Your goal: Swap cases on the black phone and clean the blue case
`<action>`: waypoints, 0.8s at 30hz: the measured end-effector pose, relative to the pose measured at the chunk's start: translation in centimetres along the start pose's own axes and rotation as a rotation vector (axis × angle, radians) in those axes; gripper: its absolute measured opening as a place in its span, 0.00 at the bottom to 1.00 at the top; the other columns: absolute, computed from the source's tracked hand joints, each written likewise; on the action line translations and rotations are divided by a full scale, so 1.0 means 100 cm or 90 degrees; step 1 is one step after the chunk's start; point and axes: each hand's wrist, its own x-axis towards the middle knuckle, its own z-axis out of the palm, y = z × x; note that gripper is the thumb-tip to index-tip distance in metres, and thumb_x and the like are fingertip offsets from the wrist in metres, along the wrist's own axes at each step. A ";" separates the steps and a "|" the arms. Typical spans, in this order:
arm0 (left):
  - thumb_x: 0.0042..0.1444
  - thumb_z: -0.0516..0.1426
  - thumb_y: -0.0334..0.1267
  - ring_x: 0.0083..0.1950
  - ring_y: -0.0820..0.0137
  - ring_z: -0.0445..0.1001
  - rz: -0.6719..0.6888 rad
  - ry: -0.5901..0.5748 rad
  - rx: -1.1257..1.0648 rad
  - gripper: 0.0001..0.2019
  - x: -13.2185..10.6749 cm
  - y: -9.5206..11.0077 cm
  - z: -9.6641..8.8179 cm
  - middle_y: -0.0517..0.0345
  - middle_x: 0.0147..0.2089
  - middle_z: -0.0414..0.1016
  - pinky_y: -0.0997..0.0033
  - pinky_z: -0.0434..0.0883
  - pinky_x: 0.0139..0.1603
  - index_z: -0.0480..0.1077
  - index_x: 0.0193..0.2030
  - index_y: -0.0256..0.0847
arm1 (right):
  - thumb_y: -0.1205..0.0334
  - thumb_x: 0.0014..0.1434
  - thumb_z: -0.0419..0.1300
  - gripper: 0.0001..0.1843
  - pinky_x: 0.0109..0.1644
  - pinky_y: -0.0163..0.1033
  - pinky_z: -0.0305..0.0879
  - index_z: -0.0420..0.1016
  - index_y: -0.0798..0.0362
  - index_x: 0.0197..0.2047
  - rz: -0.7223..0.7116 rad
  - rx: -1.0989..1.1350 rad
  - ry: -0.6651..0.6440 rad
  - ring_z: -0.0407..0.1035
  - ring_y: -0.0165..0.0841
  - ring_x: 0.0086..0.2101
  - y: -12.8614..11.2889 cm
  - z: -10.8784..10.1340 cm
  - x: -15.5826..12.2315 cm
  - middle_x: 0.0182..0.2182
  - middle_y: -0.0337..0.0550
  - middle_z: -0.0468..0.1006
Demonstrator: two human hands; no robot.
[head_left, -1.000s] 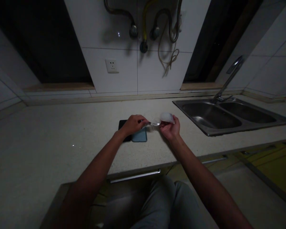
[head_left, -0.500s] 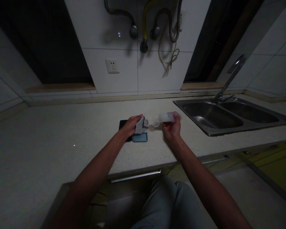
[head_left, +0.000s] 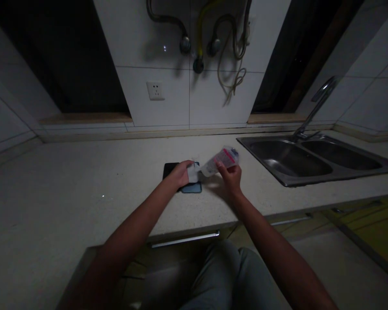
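My left hand (head_left: 180, 173) is closed on a thin, pale grey-white sheet (head_left: 193, 174), either paper or cloth; I cannot tell which. To its right, my right hand (head_left: 231, 176) pinches a soft plastic packet (head_left: 218, 162) with a pink band and dark blue print. The packet tilts down to the left, and its lower end meets or nearly meets the sheet. Under and beside my left hand lies a black flat thing like a phone (head_left: 170, 168), partly covered. A blue phone case or similar shallow tray (head_left: 192, 188) lies on the counter just below the sheet.
The pale worktop (head_left: 84, 181) runs along a tiled wall. A double steel sink (head_left: 280, 161) with a tall faucet (head_left: 323, 92) is set in at the right. Hoses and a yellow pipe (head_left: 199, 38) hang above, near a wall socket (head_left: 155, 91). Drawer handles (head_left: 186, 239) line the front edge.
The right hand has turned the packet from nearly level to slanting, bringing its lower end close to the left hand. The pale sheet in the left hand has shifted. The view moved slightly.
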 end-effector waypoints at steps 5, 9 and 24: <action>0.58 0.48 0.24 0.24 0.65 0.76 0.002 -0.011 0.028 0.09 0.001 -0.010 0.004 0.47 0.25 0.76 0.67 0.75 0.29 0.70 0.39 0.30 | 0.46 0.43 0.72 0.22 0.40 0.42 0.71 0.79 0.55 0.35 -0.005 -0.071 -0.030 0.74 0.38 0.32 0.007 -0.004 0.000 0.30 0.45 0.82; 0.58 0.49 0.23 0.27 0.66 0.78 0.010 0.000 0.043 0.11 -0.001 -0.016 0.008 0.46 0.29 0.78 0.67 0.76 0.33 0.70 0.44 0.29 | 0.45 0.46 0.70 0.23 0.40 0.43 0.71 0.80 0.55 0.37 -0.001 -0.080 -0.029 0.75 0.38 0.32 0.009 -0.006 -0.001 0.31 0.45 0.82; 0.58 0.51 0.24 0.26 0.68 0.77 0.029 -0.008 0.073 0.09 -0.001 -0.025 0.012 0.49 0.26 0.76 0.66 0.77 0.35 0.72 0.34 0.32 | 0.45 0.44 0.70 0.21 0.39 0.44 0.70 0.79 0.53 0.34 -0.008 -0.125 -0.080 0.73 0.38 0.30 0.012 -0.005 -0.003 0.29 0.44 0.81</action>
